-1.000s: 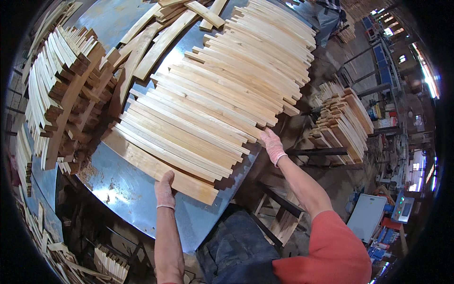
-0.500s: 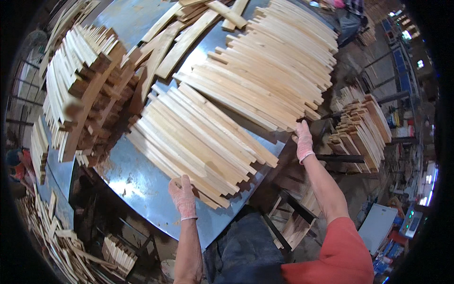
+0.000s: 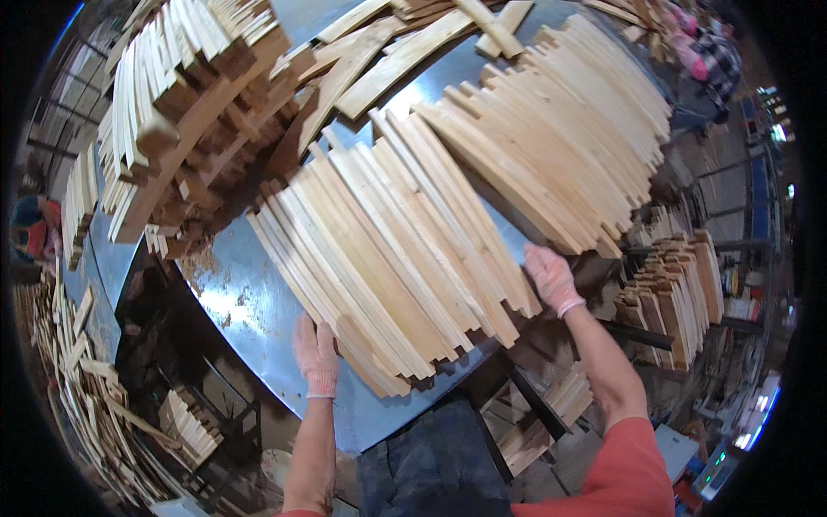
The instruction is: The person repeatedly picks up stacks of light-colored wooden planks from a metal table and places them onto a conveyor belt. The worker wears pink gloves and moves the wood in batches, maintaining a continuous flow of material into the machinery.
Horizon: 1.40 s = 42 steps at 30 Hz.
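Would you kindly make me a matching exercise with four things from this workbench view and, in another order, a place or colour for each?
Things:
1. left hand
2. right hand
3. tabletop
4. right sleeve

Places and colours:
A. orange-red cloth
B. by the right edge of the nearer batch of wooden strips
C. shiny blue-grey, beneath the strips
D. by the left edge of the nearer batch of wooden strips

Right pairs: 1-D, 2-B, 3-C, 4-A.
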{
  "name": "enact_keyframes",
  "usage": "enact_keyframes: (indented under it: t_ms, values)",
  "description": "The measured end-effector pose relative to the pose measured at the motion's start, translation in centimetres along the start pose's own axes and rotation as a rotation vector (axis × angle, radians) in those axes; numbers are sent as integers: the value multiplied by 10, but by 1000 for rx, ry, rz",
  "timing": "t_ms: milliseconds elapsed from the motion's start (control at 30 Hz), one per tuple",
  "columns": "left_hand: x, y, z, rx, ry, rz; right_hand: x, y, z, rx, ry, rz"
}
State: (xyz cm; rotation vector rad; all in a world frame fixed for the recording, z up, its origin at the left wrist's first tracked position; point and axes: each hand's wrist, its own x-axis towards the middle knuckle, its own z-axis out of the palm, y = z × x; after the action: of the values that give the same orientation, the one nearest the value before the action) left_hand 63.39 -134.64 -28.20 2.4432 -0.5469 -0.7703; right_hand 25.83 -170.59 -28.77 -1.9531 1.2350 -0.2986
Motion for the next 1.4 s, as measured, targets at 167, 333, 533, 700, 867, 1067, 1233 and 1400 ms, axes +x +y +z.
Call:
enact_keyframes:
  t_ms: [167, 333, 533, 700, 867, 1067, 1233, 1400]
  values:
    - [40, -51, 23, 294, 123, 58, 114, -20, 65, 314, 104, -21]
    - [30, -24, 47, -322, 143, -156, 126, -48, 89, 790, -120, 161]
    - [13, 7, 6, -1216, -28, -179, 90, -67, 85, 807, -456, 360]
    - [6, -60, -13, -1310, -265, -374, 56, -68, 99, 757, -510, 414]
    - [-52, -73, -30, -1367, -267, -420, 8, -76, 97, 685, -578, 476]
    - [-131, -107, -56, -1432, -185, -416, -59, -105, 106, 722, -652, 472]
    - [-219, -126, -103, -1472, -17, -370, -119, -187, 120, 705, -609, 491]
    - [-324, -158, -162, -1492, 225, -327, -164, -242, 141, 646, -922, 62]
